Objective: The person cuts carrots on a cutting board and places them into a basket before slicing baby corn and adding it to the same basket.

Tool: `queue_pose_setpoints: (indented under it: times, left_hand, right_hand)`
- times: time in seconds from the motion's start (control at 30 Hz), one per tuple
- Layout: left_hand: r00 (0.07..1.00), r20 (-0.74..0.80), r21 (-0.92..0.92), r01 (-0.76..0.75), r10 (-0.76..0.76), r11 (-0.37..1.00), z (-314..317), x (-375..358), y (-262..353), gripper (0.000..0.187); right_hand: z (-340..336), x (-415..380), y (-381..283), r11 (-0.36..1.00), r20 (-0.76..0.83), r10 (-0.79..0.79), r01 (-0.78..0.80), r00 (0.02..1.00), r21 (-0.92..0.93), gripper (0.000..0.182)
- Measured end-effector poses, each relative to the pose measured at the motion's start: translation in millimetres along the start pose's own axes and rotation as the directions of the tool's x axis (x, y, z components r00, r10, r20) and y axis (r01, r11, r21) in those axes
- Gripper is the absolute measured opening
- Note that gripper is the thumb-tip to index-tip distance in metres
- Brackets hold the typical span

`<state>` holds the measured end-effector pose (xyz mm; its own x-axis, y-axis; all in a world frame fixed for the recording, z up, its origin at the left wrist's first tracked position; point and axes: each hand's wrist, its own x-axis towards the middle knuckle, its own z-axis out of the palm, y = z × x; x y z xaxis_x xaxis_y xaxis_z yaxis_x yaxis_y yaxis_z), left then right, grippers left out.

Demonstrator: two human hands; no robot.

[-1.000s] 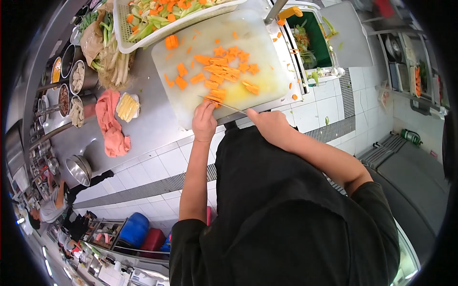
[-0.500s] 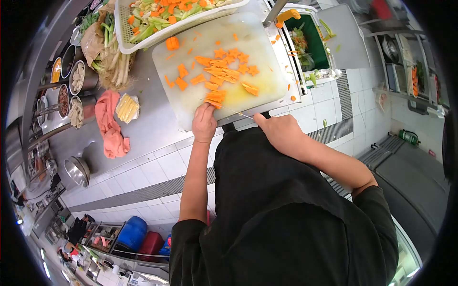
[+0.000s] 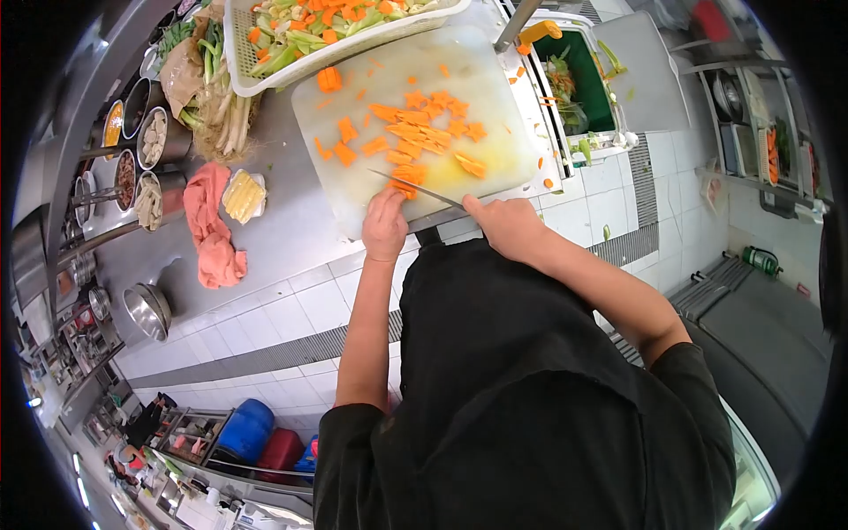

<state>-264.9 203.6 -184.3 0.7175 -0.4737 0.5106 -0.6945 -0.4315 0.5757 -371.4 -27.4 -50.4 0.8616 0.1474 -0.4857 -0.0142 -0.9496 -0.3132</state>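
My right hand (image 3: 508,228) is wrapped round the handle of a kitchen knife (image 3: 428,192). Its blade points left across a carrot piece (image 3: 407,174) near the cutting board's front edge. At that edge, the fingertips of my left hand (image 3: 385,228) are closed on the near part of the carrot, just below the blade. Orange carrot slices (image 3: 420,134) lie in a row on the white cutting board (image 3: 331,177), with several star-shaped slices (image 3: 458,108) beyond them. A notched carrot chunk (image 3: 329,79) stands near the far left corner of the board.
A white basket (image 3: 252,87) of cut vegetables touches the board's far side. Left are leafy vegetables with roots (image 3: 225,124), a pink cloth (image 3: 208,199), yellow strips (image 3: 244,196) and metal containers (image 3: 163,146). A green-lined bin (image 3: 596,97) stands right; a metal bowl (image 3: 147,311) sits lower left.
The knife has risen and swung over the carrot piece, its blade now fully visible. My left hand stays at the carrot. The whole view has shifted slightly.
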Motion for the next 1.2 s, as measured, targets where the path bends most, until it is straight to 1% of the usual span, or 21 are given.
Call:
queue_pose_setpoints:
  times: [0.07,0.2,0.27,0.3,0.37,0.5,0.57,0.7,0.77,0.9,0.97,1.07,1.13,1.2]
  left_hand:
    - [1.0,0.004,0.004,0.013,-0.013,1.0,0,-1,-1,0.024]
    - [1.0,-0.008,0.002,0.005,-0.005,1.0,2,-1,-1,0.023]
    - [1.0,-0.019,0.017,-0.013,0.013,1.0,2,-1,-2,0.029]
    - [1.0,-0.019,0.017,-0.013,0.013,1.0,2,-1,-2,0.029]
    - [0.999,-0.025,0.027,-0.024,0.025,0.999,2,-1,-2,0.027]
    - [0.999,-0.027,0.022,-0.028,0.028,0.999,1,1,0,0.026]
    - [0.999,-0.032,0.007,-0.017,0.017,1.0,1,1,0,0.025]
    - [0.999,-0.039,0.002,0.001,-0.001,1.0,2,0,0,0.026]
    - [1.0,-0.029,0.016,0.009,-0.009,1.0,2,0,0,0.026]
    - [0.999,-0.039,0.026,-0.005,0.006,1.0,1,2,0,0.025]
    - [1.0,-0.031,0.027,0.005,-0.005,1.0,1,1,1,0.026]
    - [0.998,-0.057,0.034,0.012,-0.01,0.999,3,-1,1,0.026]
    - [0.999,-0.034,0.003,0.011,-0.011,1.0,0,-2,1,0.026]
    - [1.0,-0.019,-0.026,-0.001,0.0,1.0,0,-1,-2,0.026]
  right_hand:
    - [-10,-15,-5,1.0,-0.048,0.017,-0.016,0.999,0.015,0.024]
    - [-20,-34,-10,1.0,-0.05,0.028,-0.029,0.998,-0.006,0.023]
    - [-17,-37,-11,0.996,-0.052,0.016,-0.02,0.999,-0.087,0.021]
    - [-17,-38,-11,0.996,-0.052,0.016,-0.021,0.999,-0.088,0.021]
    - [-16,-39,-11,0.994,-0.1,-0.014,0.003,0.995,-0.106,0.021]
    - [-15,-34,-14,0.996,-0.058,0.013,-0.018,0.998,-0.089,0.021]
    - [-14,-30,-15,0.999,-0.001,0.047,-0.047,0.999,-0.026,0.019]
    - [-15,-27,-15,1.0,-0.014,0.016,-0.016,1.0,-0.013,0.02]
    - [-14,-23,-17,0.999,0.024,0.03,-0.029,0.999,-0.038,0.021]
    - [-9,-15,-16,0.998,0.009,0.009,-0.009,1.0,-0.054,0.023]
    - [-7,-17,-14,1.0,-0.021,-0.005,0.005,1.0,-0.027,0.025]
    - [-7,-14,-16,1.0,0.031,0.028,-0.028,0.999,-0.002,0.027]
    - [21,-2,-8,1.0,0.015,0.008,-0.009,1.0,0.009,0.027]
    - [26,8,0,1.0,-0.014,-0.011,0.011,1.0,0.015,0.028]
